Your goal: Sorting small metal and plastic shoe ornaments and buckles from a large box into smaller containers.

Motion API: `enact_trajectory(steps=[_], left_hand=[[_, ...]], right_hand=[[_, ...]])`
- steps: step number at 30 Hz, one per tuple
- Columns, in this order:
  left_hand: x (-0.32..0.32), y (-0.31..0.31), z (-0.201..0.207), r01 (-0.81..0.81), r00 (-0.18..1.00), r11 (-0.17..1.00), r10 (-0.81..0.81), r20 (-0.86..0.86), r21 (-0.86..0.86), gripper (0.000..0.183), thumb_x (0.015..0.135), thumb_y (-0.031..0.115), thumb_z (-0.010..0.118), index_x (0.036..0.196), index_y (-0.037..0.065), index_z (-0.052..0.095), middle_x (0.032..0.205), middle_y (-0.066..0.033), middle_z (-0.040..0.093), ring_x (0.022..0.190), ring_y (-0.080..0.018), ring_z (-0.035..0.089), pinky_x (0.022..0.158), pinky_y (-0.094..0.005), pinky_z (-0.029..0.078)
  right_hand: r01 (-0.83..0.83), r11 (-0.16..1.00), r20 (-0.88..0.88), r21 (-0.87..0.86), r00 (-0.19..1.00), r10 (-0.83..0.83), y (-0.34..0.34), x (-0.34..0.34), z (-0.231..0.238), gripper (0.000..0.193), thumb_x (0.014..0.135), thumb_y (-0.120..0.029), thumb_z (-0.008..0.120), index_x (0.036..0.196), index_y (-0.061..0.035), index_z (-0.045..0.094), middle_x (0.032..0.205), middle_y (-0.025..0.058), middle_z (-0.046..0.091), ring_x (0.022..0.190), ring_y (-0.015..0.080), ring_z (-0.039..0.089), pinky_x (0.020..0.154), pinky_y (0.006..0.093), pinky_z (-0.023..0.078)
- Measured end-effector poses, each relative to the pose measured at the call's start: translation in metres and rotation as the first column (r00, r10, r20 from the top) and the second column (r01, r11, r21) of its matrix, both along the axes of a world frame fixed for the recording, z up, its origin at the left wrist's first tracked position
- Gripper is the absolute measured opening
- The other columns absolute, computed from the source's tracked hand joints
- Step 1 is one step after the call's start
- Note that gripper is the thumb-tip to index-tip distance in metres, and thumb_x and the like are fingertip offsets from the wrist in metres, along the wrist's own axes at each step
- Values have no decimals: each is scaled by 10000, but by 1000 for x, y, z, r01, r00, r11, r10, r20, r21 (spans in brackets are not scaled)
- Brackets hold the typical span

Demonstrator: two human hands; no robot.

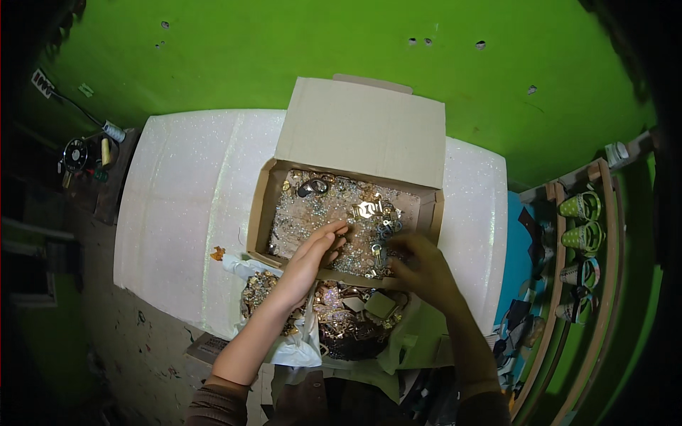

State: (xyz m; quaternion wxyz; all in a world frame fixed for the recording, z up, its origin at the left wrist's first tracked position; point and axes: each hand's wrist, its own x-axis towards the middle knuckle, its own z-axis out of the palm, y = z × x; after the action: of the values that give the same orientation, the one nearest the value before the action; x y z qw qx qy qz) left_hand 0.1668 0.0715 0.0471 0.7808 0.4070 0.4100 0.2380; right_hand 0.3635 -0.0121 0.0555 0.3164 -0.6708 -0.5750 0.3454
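An open cardboard box (263, 213) holds a layer of tiny shiny beads (312, 216) and jewellery pieces. My left hand (319, 250) reaches over its front edge, open, fingers stretched and the palm turned inward, holding nothing. My right hand (420, 268), in shadow, is over the box's front right part. Its fingers are bent, with the thumb apart from them, beside a cluster of grey-blue and metallic pieces (384, 234); I see nothing held in it. A bright gold-coloured ornament (367, 209) lies just beyond. Near the back left is a dark oval piece (312, 187).
In front of the box, a white plastic bag (297, 353) and a pale green bag (408, 337) hold heaped jewellery (352, 323). The box stands on a glittery white table cover (185, 206) against a green wall (234, 57). At right is a wooden shoe rack (604, 206).
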Motion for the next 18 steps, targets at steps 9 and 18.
enact_trajectory(steps=[9, 18], left_hand=[[22, 23, -23, 135, 971, 980, -101, -219, 147, 396, 879, 180, 389, 1235, 5, 407, 1228, -122, 457, 1156, -191, 402, 978, -278, 272], [37, 23, -46, 141, 979, 987, -152, -139, -81, 386, 876, 137, 398, 1249, 38, 401, 1226, -83, 457, 1119, -161, 436, 945, -269, 334]], right_hand=[[-305, 949, 619, -80, 731, 287, 55, 22, -51, 211, 712, -101, 491, 904, -72, 573, 867, 109, 539, 850, 272, 528, 743, 377, 435], [-724, 675, 763, -140, 356, 540, 54, 14, -97, 100, 743, -210, 515, 750, -160, 601, 780, 7, 498, 826, 160, 477, 662, 290, 383]])
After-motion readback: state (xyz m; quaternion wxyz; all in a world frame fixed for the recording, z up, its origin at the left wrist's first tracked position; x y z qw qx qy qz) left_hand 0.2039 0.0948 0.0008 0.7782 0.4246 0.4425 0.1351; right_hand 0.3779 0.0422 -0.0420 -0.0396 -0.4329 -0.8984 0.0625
